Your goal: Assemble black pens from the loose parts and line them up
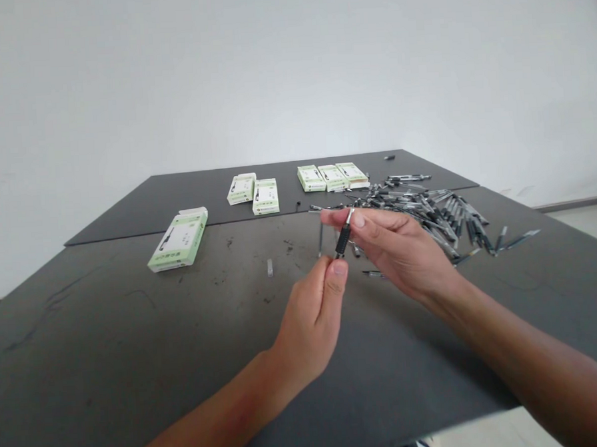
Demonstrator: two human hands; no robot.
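Left hand (311, 323) pinches bottom end of pen (344, 236), right hand (394, 248) clamps its top, held just above table (109, 340). Small clear part (269, 268) lies beyond. Further back: pen pile (428, 210) at right, green boxes (264, 195).

Two bare forearms, left hand (311, 316), right hand (397, 248), no sleeves
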